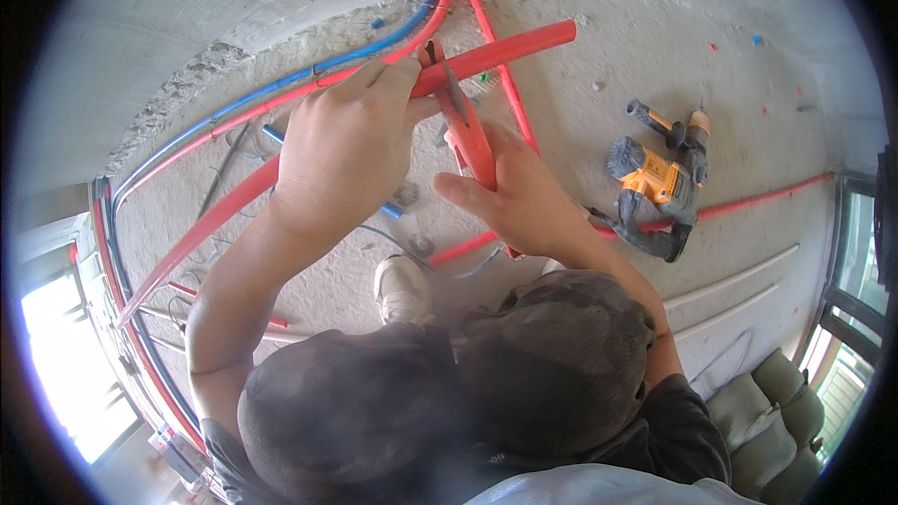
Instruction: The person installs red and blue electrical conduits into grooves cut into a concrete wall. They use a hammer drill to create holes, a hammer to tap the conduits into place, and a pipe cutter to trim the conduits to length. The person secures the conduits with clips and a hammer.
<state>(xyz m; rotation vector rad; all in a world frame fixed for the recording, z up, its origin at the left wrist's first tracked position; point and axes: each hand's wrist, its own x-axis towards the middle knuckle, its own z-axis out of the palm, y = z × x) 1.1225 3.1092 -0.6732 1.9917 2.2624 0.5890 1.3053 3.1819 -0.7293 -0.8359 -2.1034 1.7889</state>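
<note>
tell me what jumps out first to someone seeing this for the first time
At the centre, two bare hands work on a thick red pipe: the left hand grips it while the right hand holds a red cutter whose blades close around it. To the right, a yellow and black power drill lies on the dusty concrete floor. Red and blue pipes curve along the floor at the upper left.

Red pipe (505,49), red cutter (468,131), blue conduit (412,28), yellow-and-black (partly grey) hammer drill (655,182), grey concrete floor (608,0).
</note>
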